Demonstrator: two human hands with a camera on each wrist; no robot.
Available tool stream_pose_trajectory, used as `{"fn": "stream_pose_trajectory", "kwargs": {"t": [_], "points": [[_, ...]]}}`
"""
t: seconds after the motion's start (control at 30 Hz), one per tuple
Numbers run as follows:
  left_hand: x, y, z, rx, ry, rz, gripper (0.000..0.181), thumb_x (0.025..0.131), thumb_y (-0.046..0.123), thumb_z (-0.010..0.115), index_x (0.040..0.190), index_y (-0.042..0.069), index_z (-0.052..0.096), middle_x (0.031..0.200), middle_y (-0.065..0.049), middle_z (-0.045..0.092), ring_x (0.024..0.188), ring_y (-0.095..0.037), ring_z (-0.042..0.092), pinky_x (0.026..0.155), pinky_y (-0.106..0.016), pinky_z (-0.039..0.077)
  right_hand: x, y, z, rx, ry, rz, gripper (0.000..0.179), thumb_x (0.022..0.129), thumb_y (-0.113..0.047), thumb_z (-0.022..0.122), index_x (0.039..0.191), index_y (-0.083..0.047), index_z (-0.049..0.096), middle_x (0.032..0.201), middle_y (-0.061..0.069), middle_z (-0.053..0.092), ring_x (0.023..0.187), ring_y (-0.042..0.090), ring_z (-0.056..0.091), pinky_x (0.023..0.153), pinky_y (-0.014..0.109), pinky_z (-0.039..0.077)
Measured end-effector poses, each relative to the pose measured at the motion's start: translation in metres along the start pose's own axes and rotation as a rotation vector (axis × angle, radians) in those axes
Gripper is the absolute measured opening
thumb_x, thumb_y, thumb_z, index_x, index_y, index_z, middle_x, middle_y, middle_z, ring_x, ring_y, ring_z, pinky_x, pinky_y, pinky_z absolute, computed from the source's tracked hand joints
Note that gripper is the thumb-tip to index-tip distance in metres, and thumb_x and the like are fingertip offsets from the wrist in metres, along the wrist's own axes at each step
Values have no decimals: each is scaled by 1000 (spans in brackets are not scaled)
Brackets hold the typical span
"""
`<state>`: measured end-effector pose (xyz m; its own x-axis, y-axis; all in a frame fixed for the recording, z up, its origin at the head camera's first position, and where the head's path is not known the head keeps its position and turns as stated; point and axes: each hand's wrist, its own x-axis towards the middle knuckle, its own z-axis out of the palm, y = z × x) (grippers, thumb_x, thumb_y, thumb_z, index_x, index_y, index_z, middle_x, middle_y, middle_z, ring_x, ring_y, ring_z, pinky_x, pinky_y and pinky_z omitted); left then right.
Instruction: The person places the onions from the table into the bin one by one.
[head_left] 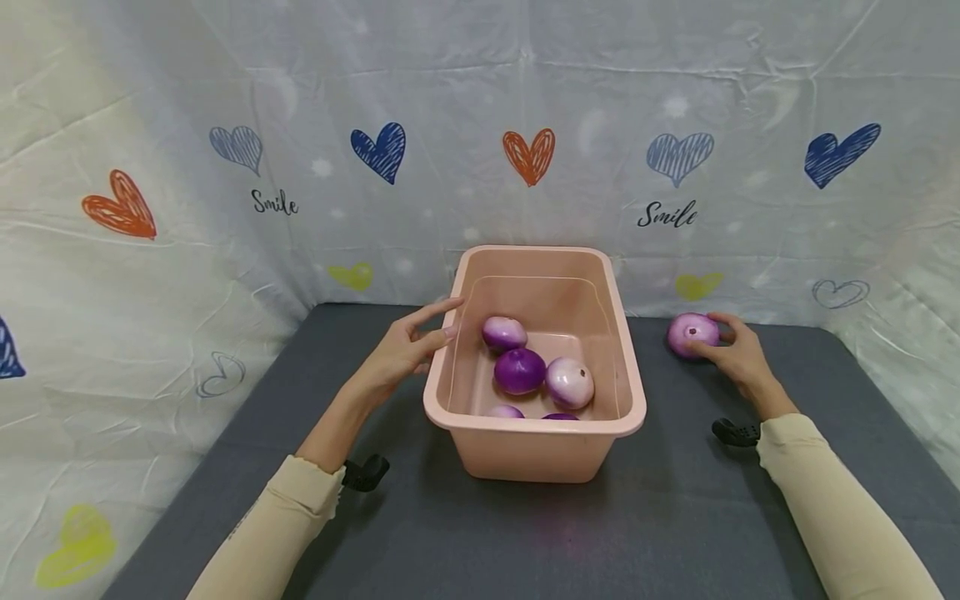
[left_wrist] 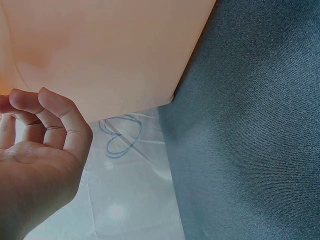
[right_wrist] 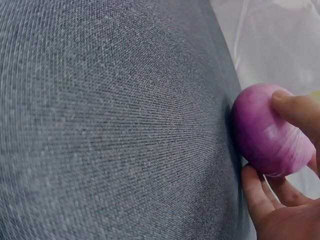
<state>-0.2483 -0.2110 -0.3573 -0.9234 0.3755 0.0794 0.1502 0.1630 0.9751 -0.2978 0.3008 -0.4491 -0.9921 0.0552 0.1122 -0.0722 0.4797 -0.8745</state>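
My right hand (head_left: 738, 354) holds a peeled red onion (head_left: 692, 335) on the dark table, right of the bin. In the right wrist view the thumb lies on top of the purple onion (right_wrist: 267, 130) and the other fingers reach around its side. My left hand (head_left: 401, 350) is at the left rim of a pink plastic bin (head_left: 528, 454), fingertips right at the edge. The left wrist view shows that hand's fingers (left_wrist: 70, 120) loosely bent beside the bin's wall (left_wrist: 115, 50). Several peeled onions lie in the bin, among them a dark purple onion (head_left: 519, 372) and a paler onion (head_left: 570, 383).
A dark grey cloth covers the table (head_left: 525, 542). Behind it hangs a whitish curtain (head_left: 465, 100) with printed hearts, close to the table's back edge. The bin's front wall partly hides the nearest onions inside.
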Motion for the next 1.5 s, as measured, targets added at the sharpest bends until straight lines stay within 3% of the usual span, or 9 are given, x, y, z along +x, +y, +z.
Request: {"fn": "stream_pose_trajectory", "kwargs": {"t": [0.17,0.43,0.8,0.9,1.0,1.1,1.2,1.3,1.5], "points": [[1,-1,0,3,-2,-2,56,103,29,64,155,20,47,60,-4,36,54,-11,39,53,-26,33,0,3,-1,-3,8,3,79,94,-25,77,153,5,35,139,39,45,124,46,47,73,23,43],[1,-1,0,-16,-2,-6,57,103,28,64,156,18,45,63,-6,54,58,-12,50,55,-25,39,-7,3,-6,41,5,7,77,95,-22,76,153,5,35,137,40,45,122,44,46,69,17,44],[0,-1,0,-4,3,-5,56,103,29,64,155,21,47,60,-5,44,53,-11,40,53,-26,33,-17,5,-17,117,-1,29,78,96,-22,75,154,6,31,143,39,40,125,41,43,72,15,48],[0,-2,0,-8,0,1,56,103,29,64,155,21,47,59,-4,34,51,-12,33,52,-26,31,-19,5,-20,155,-7,36,78,96,-20,74,155,6,29,145,40,37,118,30,49,74,17,51],[0,-2,0,-5,-2,2,56,103,29,64,156,21,46,58,-3,34,52,-14,32,52,-26,31,-21,4,-24,181,-8,35,78,96,-19,74,155,6,28,144,40,37,105,12,53,76,19,52],[0,-2,-1,1,3,-5,55,103,29,64,155,24,47,59,-4,42,54,-13,38,53,-26,33,-23,5,-27,192,-2,28,78,97,-18,73,155,6,28,143,40,37,96,0,53,77,19,52],[-1,-2,-1,8,3,-10,53,104,29,63,155,26,47,61,-4,49,55,-11,42,53,-25,34,-26,4,-31,203,2,24,78,97,-19,73,155,6,27,143,39,38,93,-4,55,77,19,53],[-1,-1,-1,9,3,-10,53,104,29,63,155,26,48,61,-4,49,55,-11,42,53,-25,34,-29,2,-34,233,5,18,74,97,-19,74,153,3,32,136,32,44,93,-3,57,78,20,53],[1,-1,0,3,-5,-12,54,104,29,63,155,25,47,63,-4,54,56,-10,46,53,-25,36,-37,-8,-42,463,-3,21,57,92,-7,77,140,-11,47,108,-3,62,90,3,65,78,23,54]]}}
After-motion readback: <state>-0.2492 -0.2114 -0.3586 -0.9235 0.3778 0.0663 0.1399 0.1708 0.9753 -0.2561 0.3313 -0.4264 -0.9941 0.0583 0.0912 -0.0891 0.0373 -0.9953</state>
